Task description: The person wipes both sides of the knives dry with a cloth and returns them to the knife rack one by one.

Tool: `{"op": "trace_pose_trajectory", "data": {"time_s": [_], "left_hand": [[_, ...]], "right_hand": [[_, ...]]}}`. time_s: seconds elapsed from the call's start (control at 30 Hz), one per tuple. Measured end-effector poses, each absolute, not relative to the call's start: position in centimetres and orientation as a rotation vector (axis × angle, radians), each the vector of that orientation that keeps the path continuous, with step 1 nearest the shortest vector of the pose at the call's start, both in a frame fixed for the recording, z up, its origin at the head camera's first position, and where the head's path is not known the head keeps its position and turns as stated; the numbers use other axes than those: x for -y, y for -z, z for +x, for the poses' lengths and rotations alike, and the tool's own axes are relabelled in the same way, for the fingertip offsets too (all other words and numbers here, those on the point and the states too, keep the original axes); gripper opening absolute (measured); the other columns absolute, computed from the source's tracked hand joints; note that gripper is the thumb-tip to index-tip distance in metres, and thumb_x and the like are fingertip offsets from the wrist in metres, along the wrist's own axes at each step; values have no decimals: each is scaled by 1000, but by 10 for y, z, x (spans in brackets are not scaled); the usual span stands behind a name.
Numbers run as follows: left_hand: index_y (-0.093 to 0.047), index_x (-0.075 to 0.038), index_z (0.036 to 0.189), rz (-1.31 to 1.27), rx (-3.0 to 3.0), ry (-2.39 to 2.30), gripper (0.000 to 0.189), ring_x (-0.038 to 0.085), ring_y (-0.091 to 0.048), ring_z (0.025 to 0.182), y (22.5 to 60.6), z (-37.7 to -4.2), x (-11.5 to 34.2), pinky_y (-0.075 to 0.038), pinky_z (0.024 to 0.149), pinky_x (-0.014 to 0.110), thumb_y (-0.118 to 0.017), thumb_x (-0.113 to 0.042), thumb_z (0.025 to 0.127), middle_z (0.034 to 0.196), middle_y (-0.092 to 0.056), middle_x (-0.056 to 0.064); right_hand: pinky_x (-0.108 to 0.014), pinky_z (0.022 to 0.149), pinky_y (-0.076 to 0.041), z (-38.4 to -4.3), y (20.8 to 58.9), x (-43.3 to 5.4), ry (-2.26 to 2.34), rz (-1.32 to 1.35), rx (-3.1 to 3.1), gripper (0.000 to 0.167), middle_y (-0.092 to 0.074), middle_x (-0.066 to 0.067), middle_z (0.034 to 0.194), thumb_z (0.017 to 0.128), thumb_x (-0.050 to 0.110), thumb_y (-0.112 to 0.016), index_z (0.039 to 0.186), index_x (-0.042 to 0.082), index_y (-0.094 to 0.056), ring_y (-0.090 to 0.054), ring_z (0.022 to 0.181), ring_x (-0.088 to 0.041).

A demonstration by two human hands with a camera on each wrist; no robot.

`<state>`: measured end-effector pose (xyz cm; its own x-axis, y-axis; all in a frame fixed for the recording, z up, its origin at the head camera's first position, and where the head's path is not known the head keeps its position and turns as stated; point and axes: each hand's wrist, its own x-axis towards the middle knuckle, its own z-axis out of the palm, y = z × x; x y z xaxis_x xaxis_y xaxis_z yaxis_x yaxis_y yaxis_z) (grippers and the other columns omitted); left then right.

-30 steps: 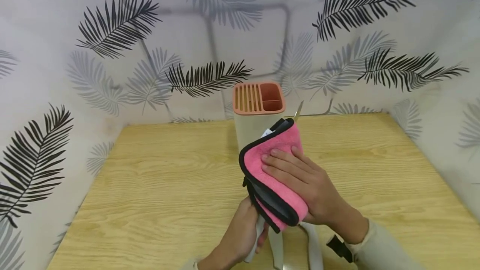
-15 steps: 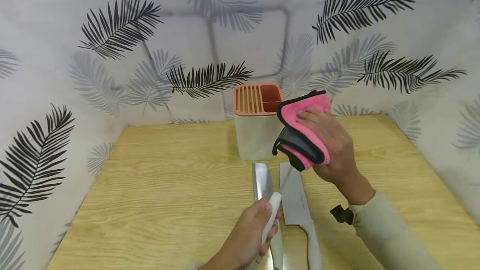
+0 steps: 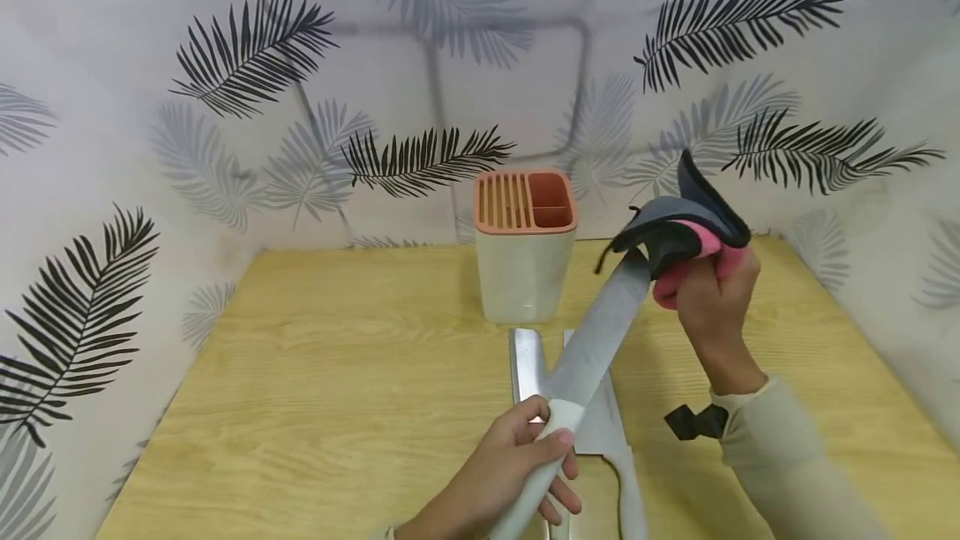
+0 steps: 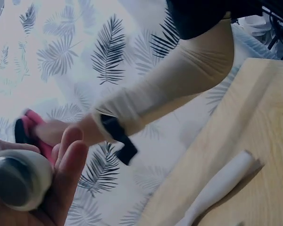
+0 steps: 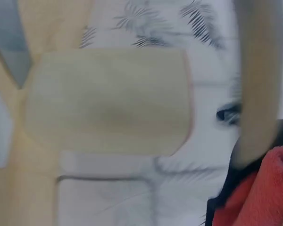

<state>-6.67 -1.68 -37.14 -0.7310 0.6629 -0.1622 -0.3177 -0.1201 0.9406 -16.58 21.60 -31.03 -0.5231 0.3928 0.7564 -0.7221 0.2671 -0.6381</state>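
My left hand (image 3: 504,467) grips a kitchen knife (image 3: 600,338) by its white handle, with the broad blade slanting up to the right. In the left wrist view the handle's butt (image 4: 19,181) faces the camera. My right hand (image 3: 722,300) holds a folded pink and grey cloth (image 3: 678,211) with black edging at the blade's tip, which it partly hides. Red-pink cloth (image 5: 269,193) and the blurred blade (image 5: 260,70) show in the right wrist view. Under the held knife lie another knife (image 3: 527,357) and a cleaver (image 3: 607,419), both partly covered.
A cream knife block (image 3: 525,277) with an orange slotted top (image 3: 506,202) stands at the back of the wooden table (image 3: 337,382). Behind it hangs a leaf-patterned cloth backdrop (image 3: 465,90). A black strap (image 3: 696,422) dangles from the right sleeve.
The cloth has moved up and right along the blade to its tip and swung over, showing its grey side. The knife has turned so its flat face shows.
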Motion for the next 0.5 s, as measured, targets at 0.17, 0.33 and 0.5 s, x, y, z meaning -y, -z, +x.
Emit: {"op": "trace_pose_trajectory", "data": {"time_s": [0.17, 0.33, 0.5], "left_hand": [[-42, -13, 102, 377, -1558, -1822, 16, 3, -48, 42, 376, -67, 8, -38, 35, 19, -55, -22, 103, 69, -55, -2], [-48, -6, 104, 386, -1666, -1844, 20, 5, -39, 40, 370, -70, 7, -33, 34, 18, -54, -25, 103, 68, -50, -2], [-50, -6, 90, 322, -1820, -1892, 13, 5, -41, 40, 364, -79, 15, -36, 35, 19, -48, -14, 100, 61, -49, -1]], "right_hand": [[-27, 103, -50, -157, 284, -182, -1140, 658, 1549, 34, -73, -11, 117, 92, 4, -58, 121, -13, -62, -68, 108, -14], [-37, 112, -46, -138, 289, -169, -557, 1062, 1715, 42, -73, -19, 113, 101, 35, -58, 111, -4, -71, -70, 108, -31], [-30, 121, -34, -114, 318, -173, -357, 1295, 1902, 54, -74, -12, 115, 106, 45, -41, 113, 2, -72, -69, 109, -30]]}}
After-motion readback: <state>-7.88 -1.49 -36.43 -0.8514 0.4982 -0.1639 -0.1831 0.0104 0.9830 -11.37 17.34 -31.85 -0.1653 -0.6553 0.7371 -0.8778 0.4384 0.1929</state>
